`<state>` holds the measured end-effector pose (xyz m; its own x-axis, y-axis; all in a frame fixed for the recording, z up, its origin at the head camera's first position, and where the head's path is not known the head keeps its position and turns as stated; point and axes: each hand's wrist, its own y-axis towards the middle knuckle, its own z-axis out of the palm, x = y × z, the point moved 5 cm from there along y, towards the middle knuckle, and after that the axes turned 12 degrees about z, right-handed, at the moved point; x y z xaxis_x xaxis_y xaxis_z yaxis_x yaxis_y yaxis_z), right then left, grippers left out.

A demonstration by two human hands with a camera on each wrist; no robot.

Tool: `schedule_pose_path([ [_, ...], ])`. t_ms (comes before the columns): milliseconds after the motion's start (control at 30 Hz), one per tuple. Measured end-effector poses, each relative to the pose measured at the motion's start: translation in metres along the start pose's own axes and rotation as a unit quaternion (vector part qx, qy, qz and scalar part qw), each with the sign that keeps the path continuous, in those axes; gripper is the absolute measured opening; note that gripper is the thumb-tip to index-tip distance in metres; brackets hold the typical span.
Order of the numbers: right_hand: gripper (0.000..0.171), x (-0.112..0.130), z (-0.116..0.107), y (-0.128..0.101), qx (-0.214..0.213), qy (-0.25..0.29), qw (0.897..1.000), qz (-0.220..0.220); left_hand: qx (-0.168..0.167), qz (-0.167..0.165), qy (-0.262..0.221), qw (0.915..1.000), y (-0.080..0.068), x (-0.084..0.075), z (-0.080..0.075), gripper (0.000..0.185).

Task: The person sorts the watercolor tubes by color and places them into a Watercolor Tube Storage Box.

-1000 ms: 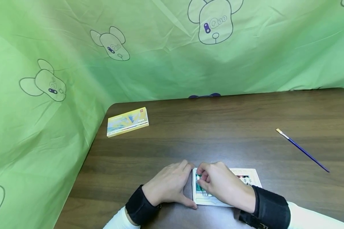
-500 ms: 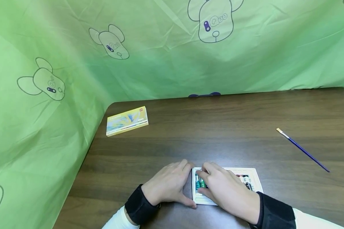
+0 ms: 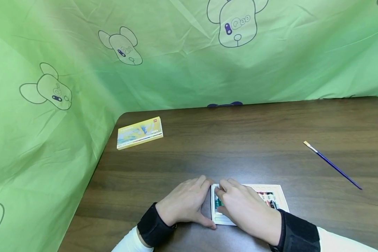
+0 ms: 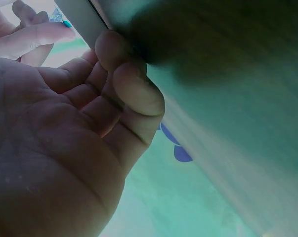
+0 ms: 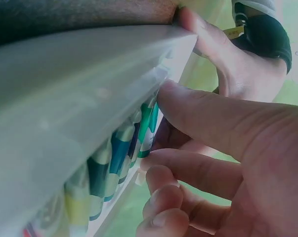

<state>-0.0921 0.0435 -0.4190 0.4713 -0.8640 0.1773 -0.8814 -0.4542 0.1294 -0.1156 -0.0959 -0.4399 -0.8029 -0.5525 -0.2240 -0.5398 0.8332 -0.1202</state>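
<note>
A white tray point(image 3: 278, 189) of small paint tubes with coloured bands lies near the table's front. My left hand point(image 3: 186, 201) holds the tray's left end, its thumb at the near corner and its fingers against the far one. Over the tray's left part is my right hand point(image 3: 249, 211). In the right wrist view, its thumb and index finger pinch a green paint tube point(image 5: 146, 123) by its two ends, in the row. Blue and yellow tubes point(image 5: 120, 148) lie beside it. In the left wrist view, the tray's edge point(image 4: 83, 22) meets my left fingertips.
A yellow and blue box point(image 3: 140, 133) lies at the table's far left. On the right is a paintbrush point(image 3: 334, 166) with a blue handle. A green curtain point(image 3: 176, 70) with cartoon heads hangs along the back and left edges of the wooden table point(image 3: 226, 143).
My right hand has flattened lower over the tray and its fingers have shifted slightly; half a second ago thumb and index finger stood wider apart. The left hand has stayed in place.
</note>
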Motion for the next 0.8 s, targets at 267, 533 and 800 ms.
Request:
schedule_pose_path([
  [267,0.031,-0.0018,0.0008,0.0036,0.008,0.012,1.000,-0.001,0.000,0.003,0.002,1.0000,0.0003,-0.0001,-0.0002,0.097],
  [533,0.028,-0.0024,0.0007,0.0057,0.023,0.017,1.000,0.001,0.006,0.003,0.002,1.0000,0.0012,0.0003,-0.0012,0.099],
  [800,0.032,-0.0018,0.0013,0.0041,0.023,0.008,1.000,0.006,0.015,-0.003,-0.009,0.9998,0.0011,0.0011,-0.0008,0.099],
])
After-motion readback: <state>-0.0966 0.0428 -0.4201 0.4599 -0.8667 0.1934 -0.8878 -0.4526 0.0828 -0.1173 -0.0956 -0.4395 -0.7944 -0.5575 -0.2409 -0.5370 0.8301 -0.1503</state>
